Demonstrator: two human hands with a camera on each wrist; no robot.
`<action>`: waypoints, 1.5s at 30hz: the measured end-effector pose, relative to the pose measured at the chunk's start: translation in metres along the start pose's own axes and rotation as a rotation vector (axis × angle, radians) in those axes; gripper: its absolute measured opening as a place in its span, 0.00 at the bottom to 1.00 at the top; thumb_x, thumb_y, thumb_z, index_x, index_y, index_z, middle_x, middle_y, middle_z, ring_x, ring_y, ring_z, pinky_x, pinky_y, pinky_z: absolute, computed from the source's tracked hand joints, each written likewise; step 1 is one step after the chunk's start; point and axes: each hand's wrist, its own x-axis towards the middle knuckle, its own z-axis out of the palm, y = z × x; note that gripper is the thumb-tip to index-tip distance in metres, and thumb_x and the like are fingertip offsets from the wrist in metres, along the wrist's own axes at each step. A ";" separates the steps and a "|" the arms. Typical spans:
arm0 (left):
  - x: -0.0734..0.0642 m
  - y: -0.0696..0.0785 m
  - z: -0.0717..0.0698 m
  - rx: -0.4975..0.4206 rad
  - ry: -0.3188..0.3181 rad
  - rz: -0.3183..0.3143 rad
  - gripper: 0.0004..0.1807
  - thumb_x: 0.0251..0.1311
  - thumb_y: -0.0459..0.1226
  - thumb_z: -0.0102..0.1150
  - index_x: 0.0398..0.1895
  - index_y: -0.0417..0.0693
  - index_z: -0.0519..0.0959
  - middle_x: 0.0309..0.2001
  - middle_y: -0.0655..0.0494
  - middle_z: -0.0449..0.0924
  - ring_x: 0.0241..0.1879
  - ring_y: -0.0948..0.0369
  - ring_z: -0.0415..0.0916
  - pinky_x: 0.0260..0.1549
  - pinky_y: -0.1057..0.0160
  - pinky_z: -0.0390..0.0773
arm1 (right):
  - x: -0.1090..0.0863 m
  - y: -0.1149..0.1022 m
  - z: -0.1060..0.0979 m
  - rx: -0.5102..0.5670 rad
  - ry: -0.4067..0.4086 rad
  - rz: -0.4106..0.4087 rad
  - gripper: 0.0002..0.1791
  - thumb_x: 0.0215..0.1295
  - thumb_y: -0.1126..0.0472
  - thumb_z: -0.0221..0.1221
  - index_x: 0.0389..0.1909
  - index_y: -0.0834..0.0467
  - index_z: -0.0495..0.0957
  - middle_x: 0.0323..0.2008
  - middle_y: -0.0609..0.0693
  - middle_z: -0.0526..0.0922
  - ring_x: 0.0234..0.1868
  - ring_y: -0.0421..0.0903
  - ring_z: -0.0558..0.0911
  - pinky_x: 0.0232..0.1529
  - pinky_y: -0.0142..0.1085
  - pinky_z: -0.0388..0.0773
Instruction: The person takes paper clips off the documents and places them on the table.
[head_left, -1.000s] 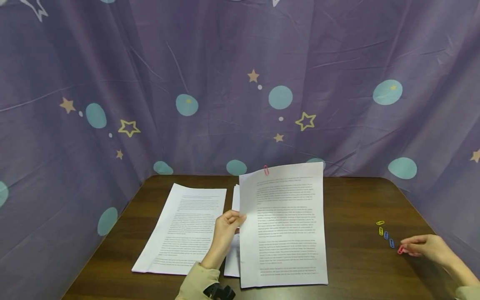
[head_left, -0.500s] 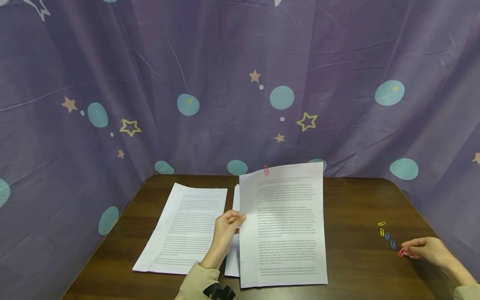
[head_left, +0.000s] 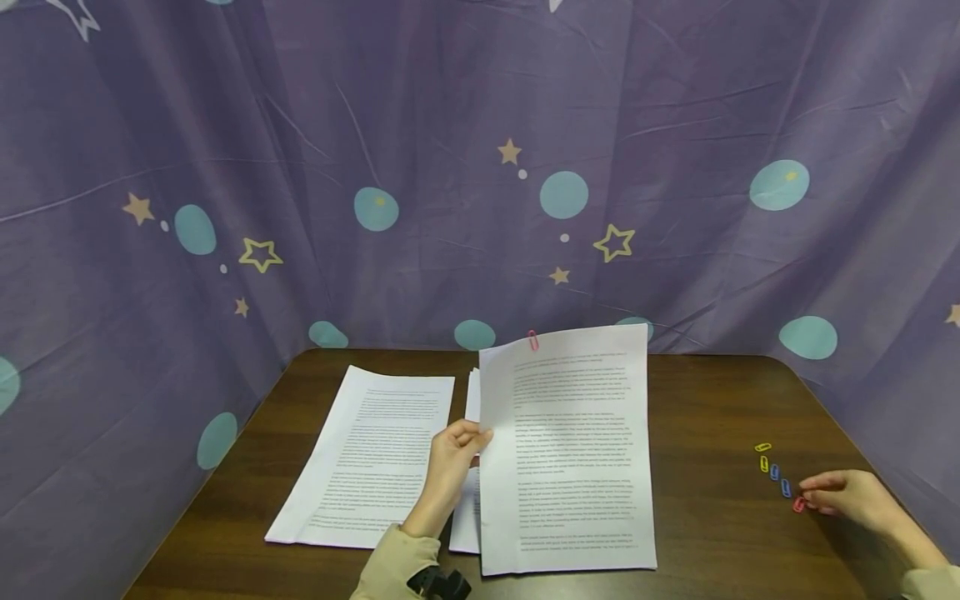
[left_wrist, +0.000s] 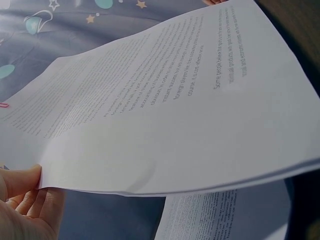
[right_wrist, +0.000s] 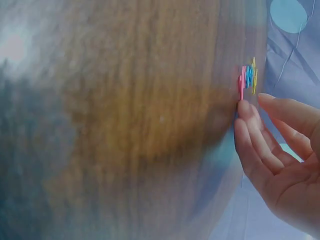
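Observation:
My left hand (head_left: 452,454) pinches the left edge of a sheaf of printed paper (head_left: 566,467), thumb in front and fingers behind. The sheaf is raised, and a pink paper clip (head_left: 533,340) sits on its top edge. In the left wrist view, the thumb (left_wrist: 22,181) presses on the sheaf's edge (left_wrist: 150,150). Far to the right, my right hand (head_left: 855,498) is low over the table, fingertips right at another pink paper clip (head_left: 798,504). In the right wrist view, the fingers of that hand (right_wrist: 285,155) are extended towards the pink clip (right_wrist: 241,87), with a gap between the upper two fingertips.
Two blue paper clips (head_left: 785,488) and two yellow ones (head_left: 763,463) lie in a line beyond the right hand. A printed stack (head_left: 367,467) lies at the left; more paper (head_left: 465,517) shows partly behind the raised sheaf. A patterned purple curtain (head_left: 450,125) borders the brown table (head_left: 712,533).
The right hand has shifted slightly, and the pink clip at its fingertips now shows more fully. The left hand and the raised sheaf have stayed nearly still.

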 end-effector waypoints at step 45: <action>0.002 -0.003 0.000 -0.004 -0.002 0.017 0.10 0.50 0.27 0.59 0.30 0.25 0.72 0.22 0.56 0.80 0.18 0.69 0.70 0.17 0.71 0.71 | 0.043 -0.213 0.040 -0.104 0.336 -0.378 0.11 0.56 0.61 0.59 0.39 0.61 0.78 0.37 0.55 0.81 0.35 0.24 0.74 0.33 0.19 0.71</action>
